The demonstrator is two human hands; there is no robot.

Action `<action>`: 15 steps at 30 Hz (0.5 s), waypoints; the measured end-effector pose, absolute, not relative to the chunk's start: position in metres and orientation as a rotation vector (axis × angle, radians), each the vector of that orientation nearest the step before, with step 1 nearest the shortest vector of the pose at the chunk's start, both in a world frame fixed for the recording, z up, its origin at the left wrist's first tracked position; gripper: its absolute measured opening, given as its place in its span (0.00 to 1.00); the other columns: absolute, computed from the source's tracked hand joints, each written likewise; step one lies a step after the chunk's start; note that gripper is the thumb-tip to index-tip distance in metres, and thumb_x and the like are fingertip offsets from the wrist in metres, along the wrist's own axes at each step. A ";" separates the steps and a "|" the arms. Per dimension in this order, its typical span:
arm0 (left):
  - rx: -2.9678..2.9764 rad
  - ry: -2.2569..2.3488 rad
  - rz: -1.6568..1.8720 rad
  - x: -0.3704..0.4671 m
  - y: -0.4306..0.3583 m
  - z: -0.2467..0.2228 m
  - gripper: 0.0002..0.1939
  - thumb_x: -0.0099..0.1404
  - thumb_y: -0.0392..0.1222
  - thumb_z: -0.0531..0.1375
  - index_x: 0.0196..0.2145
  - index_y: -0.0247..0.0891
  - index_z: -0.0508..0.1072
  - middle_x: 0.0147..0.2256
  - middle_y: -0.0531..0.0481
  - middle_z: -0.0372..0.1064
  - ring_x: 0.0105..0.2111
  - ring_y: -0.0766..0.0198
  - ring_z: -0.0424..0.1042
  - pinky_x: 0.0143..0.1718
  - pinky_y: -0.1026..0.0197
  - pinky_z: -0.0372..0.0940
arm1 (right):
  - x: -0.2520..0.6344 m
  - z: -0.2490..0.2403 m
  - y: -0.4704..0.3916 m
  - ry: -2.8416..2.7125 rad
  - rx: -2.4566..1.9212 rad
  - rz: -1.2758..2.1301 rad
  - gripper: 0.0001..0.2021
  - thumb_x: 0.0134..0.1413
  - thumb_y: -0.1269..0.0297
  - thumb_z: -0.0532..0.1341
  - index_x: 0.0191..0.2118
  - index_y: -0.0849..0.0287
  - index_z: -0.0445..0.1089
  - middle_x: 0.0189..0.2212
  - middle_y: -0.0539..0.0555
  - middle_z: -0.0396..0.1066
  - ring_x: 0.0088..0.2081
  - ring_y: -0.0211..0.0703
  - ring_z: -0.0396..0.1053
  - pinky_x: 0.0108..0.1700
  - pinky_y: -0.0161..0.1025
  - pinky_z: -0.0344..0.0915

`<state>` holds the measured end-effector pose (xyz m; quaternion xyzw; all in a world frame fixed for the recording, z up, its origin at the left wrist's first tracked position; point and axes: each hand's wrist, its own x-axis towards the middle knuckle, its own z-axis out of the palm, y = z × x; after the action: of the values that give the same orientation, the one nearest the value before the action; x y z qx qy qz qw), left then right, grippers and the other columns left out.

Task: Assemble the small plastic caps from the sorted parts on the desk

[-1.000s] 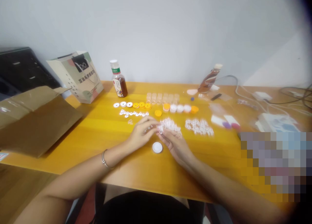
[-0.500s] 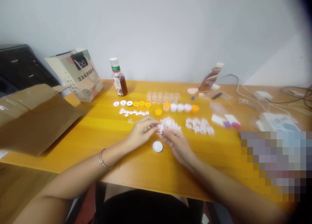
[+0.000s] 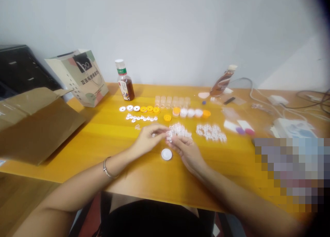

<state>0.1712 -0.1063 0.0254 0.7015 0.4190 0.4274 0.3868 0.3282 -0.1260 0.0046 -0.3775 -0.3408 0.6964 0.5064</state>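
Observation:
My left hand (image 3: 151,138) and my right hand (image 3: 187,149) meet over the middle of the table. Between their fingertips they pinch a small white plastic part (image 3: 169,136); its exact shape is blurred. Just below the fingers a round white cap (image 3: 166,154) lies on the wood. Behind my right fingers is a heap of small white plastic parts (image 3: 180,128), partly covered by the hand. A second, similar heap (image 3: 211,132) lies further right. A lone yellow cap (image 3: 167,117) sits beyond my fingertips.
Rows of white and yellow caps (image 3: 143,109), small white pieces (image 3: 141,118) and clear containers (image 3: 172,101) stand further back. A drink bottle (image 3: 125,82), a leaning bottle (image 3: 223,82), a paper bag (image 3: 89,80) and a cardboard box (image 3: 38,127) surround them. Cables (image 3: 257,96) run at right.
The hands hold almost the same pose, still pinching the white part. The view has shifted very slightly.

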 end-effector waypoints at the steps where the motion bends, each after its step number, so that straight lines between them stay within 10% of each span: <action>1: 1.741 1.057 1.065 0.172 -0.106 0.024 0.10 0.57 0.37 0.59 0.39 0.34 0.72 0.33 0.47 0.71 0.33 0.66 0.69 0.37 0.61 0.65 | 0.328 0.004 -0.126 -0.848 -0.926 1.667 0.06 0.38 0.64 0.68 0.26 0.58 0.75 0.26 0.49 0.75 0.31 0.35 0.72 0.41 0.33 0.67; 15: 1.954 0.779 1.052 0.160 -0.100 0.027 0.08 0.61 0.36 0.56 0.39 0.36 0.69 0.38 0.46 0.68 0.40 0.64 0.66 0.43 0.60 0.61 | 0.338 0.018 -0.123 -0.856 -0.812 1.827 0.08 0.40 0.68 0.67 0.30 0.56 0.71 0.26 0.46 0.72 0.25 0.27 0.65 0.30 0.26 0.62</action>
<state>0.1602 -0.0997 0.0275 0.7668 0.3059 0.4129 0.3846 0.3382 -0.1232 0.0182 -0.3305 -0.3487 0.7439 0.4646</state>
